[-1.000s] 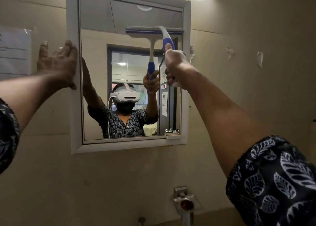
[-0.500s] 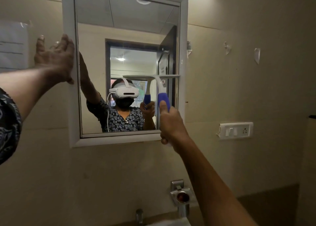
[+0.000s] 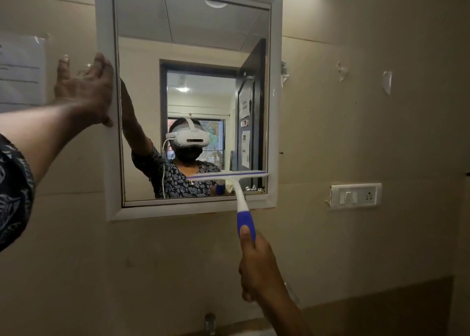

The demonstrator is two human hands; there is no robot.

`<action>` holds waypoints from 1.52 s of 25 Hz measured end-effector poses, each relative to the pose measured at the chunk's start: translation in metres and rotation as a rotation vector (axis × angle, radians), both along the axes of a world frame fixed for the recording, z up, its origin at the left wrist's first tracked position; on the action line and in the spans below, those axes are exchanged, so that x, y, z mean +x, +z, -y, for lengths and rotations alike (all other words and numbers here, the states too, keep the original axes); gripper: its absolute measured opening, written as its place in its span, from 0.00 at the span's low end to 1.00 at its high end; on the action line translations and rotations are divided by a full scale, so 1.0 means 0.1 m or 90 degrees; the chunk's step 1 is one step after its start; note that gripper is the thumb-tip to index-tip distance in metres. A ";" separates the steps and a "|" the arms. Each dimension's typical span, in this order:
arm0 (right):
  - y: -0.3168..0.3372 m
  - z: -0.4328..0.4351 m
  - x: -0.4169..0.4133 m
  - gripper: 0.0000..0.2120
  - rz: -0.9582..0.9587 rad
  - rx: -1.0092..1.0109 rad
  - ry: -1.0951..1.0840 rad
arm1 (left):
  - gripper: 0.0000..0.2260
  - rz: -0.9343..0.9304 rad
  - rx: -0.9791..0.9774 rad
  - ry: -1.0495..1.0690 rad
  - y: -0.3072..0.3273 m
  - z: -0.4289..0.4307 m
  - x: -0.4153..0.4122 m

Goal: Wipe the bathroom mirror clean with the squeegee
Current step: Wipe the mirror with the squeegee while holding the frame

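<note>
The bathroom mirror point(image 3: 193, 43) hangs on the beige wall in a white frame point(image 3: 106, 157). A white and blue squeegee point(image 3: 237, 190) has its blade flat against the glass near the bottom right corner. My right hand point(image 3: 256, 267) is closed around the squeegee's blue handle, below the frame. My left hand point(image 3: 85, 89) grips the frame's left edge at mid height, fingers behind it and thumb at the front. The glass reflects a person in a white headset and patterned top.
A white switch and socket plate point(image 3: 355, 195) sits on the wall right of the mirror. A paper notice point(image 3: 20, 71) is taped at the left. Scraps of tape point(image 3: 386, 81) dot the wall at the upper right. A metal tap top point(image 3: 210, 323) shows at the bottom edge.
My right hand has drawn the squeegee straight down the right side of the glass, from the top to near the bottom edge. My left hand has stayed on the frame.
</note>
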State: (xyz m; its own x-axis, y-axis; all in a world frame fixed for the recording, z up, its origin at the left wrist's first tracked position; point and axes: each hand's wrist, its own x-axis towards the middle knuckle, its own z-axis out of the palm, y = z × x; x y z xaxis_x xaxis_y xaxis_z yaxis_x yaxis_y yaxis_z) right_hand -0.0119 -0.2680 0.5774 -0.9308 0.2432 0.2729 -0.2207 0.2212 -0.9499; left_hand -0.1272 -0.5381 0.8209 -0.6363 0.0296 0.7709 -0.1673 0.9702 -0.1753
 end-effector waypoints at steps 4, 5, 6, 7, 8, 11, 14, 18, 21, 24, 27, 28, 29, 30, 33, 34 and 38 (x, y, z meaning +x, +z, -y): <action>-0.24 0.00 0.05 0.15 0.029 -0.002 -0.010 | 0.54 0.000 0.000 -0.003 0.01 -0.01 0.01; -0.25 0.00 0.07 0.15 0.035 -0.017 -0.005 | 0.54 -0.001 -0.001 -0.006 0.02 0.00 0.01; -0.25 0.01 0.09 0.15 0.041 -0.035 0.003 | 0.54 -0.001 -0.001 -0.010 0.02 0.00 0.01; -0.23 0.02 0.12 0.16 0.046 -0.054 0.009 | 0.54 -0.002 -0.002 -0.011 0.02 0.00 0.01; -0.18 0.02 0.14 0.17 0.049 -0.068 0.013 | 0.54 -0.004 -0.005 -0.011 0.01 0.00 0.00; 0.16 0.01 0.18 0.18 -0.035 -0.064 0.006 | 0.54 -0.013 -0.010 -0.012 0.01 0.02 -0.04; 0.73 -0.01 0.02 0.15 -0.226 0.056 -0.075 | 0.55 -0.012 -0.009 -0.014 0.02 0.04 -0.07; 1.37 -0.01 -0.37 0.18 -0.369 0.180 -0.206 | 0.56 -0.016 -0.008 -0.013 0.02 0.06 -0.11; 1.63 -0.07 -0.61 0.21 -0.392 0.200 -0.257 | 0.56 -0.018 -0.008 -0.014 0.02 0.06 -0.12; 1.72 -0.13 -0.75 0.21 -0.376 0.210 -0.251 | 0.55 -0.027 -0.010 -0.012 0.02 0.06 -0.14; 1.69 -0.12 -0.80 0.22 -0.361 0.188 -0.226 | 0.55 -0.038 -0.009 -0.014 0.02 0.08 -0.20; 1.66 -0.10 -0.80 0.22 -0.357 0.171 -0.212 | 0.54 -0.046 -0.011 -0.019 0.02 0.10 -0.23; 1.62 -0.08 -0.79 0.22 -0.351 0.153 -0.199 | 0.54 -0.055 -0.016 -0.024 0.01 0.12 -0.26; 1.56 -0.06 -0.78 0.22 -0.344 0.137 -0.190 | 0.54 -0.062 -0.021 -0.028 0.01 0.15 -0.29; 1.34 -0.01 -0.73 0.22 -0.321 0.109 -0.177 | 0.58 -0.065 -0.015 -0.044 0.04 0.19 -0.39; 1.24 0.01 -0.70 0.22 -0.314 0.106 -0.173 | 0.58 -0.060 -0.007 -0.053 0.04 0.20 -0.41; 0.80 0.06 -0.62 0.21 -0.275 0.095 -0.150 | 0.58 -0.054 0.014 -0.082 0.06 0.23 -0.41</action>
